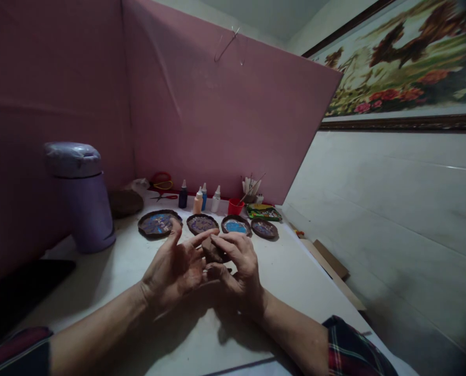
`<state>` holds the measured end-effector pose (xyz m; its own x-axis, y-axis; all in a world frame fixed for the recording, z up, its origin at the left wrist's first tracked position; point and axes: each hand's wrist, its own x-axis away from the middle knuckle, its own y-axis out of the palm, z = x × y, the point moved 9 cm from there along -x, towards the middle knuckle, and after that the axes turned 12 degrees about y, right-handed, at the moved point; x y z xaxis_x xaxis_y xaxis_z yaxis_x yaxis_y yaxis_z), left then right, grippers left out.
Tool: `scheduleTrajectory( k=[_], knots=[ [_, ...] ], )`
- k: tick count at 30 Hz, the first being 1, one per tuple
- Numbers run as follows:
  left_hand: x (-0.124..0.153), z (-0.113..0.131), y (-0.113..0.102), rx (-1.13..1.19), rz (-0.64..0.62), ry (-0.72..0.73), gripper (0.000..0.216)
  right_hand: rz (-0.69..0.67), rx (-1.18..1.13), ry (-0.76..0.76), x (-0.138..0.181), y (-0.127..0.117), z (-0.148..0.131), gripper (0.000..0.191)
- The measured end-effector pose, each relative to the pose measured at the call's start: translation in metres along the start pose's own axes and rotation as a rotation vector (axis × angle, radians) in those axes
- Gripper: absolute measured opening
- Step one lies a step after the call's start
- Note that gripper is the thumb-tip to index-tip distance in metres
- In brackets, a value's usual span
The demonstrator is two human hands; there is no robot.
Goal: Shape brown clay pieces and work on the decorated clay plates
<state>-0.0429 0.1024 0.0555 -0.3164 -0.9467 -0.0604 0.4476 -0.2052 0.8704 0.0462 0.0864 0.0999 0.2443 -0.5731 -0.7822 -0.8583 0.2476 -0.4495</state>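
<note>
As the left hand (174, 269) lies open, fingers spread, over the middle of the white tabletop (291, 271), the right hand (239, 263) curls its fingers onto a brown clay lump (213, 254) pressed against the left palm; 4 painted clay dishes (201, 224) sit in a row behind, nearer the far edge.

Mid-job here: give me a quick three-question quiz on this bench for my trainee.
1. What sits between the left hand and right hand? A) a metal spoon B) a brown clay lump C) a sponge
2. True or false: the tall purple lidded flask stands to the left of the hands.
3. How many round brown clay dishes lie in the row behind the hands?
Key: 1 B; 2 true; 3 four.
</note>
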Motion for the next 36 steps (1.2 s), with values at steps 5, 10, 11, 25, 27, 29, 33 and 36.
scheduleTrajectory(
  k=[5, 10, 11, 25, 27, 29, 33, 36],
  knots=[
    [-0.002, -0.006, -0.005, -0.095, 0.042, -0.027, 0.055, -0.039, 0.009, 0.051, -0.001, 0.007, 0.008, 0.053],
    [-0.006, 0.002, -0.031, -0.26, 0.198, 0.05, 0.05, -0.049, -0.077, 0.11, -0.001, 0.004, 0.009, 0.039],
    [-0.006, 0.003, -0.032, -0.276, 0.194, 0.055, 0.052, -0.05, -0.088, 0.122, -0.002, 0.004, 0.01, 0.035],
    [0.001, -0.007, -0.027, -0.417, 0.248, 0.042, 0.065, -0.063, -0.192, 0.133, -0.002, 0.003, 0.006, 0.026],
    [0.0, -0.007, -0.025, -0.388, 0.223, 0.05, 0.064, -0.063, -0.203, 0.117, -0.003, 0.002, 0.004, 0.026],
    [-0.002, -0.004, -0.02, -0.335, 0.189, 0.068, 0.062, -0.053, -0.206, 0.111, -0.003, 0.001, 0.004, 0.026],
    [-0.003, -0.003, -0.005, -0.201, 0.08, 0.047, 0.06, -0.034, -0.19, 0.136, -0.002, 0.0, 0.009, 0.029],
    [0.0, -0.008, 0.004, -0.132, 0.01, -0.002, 0.06, -0.036, -0.18, 0.139, -0.001, 0.002, 0.011, 0.037]
  ],
)
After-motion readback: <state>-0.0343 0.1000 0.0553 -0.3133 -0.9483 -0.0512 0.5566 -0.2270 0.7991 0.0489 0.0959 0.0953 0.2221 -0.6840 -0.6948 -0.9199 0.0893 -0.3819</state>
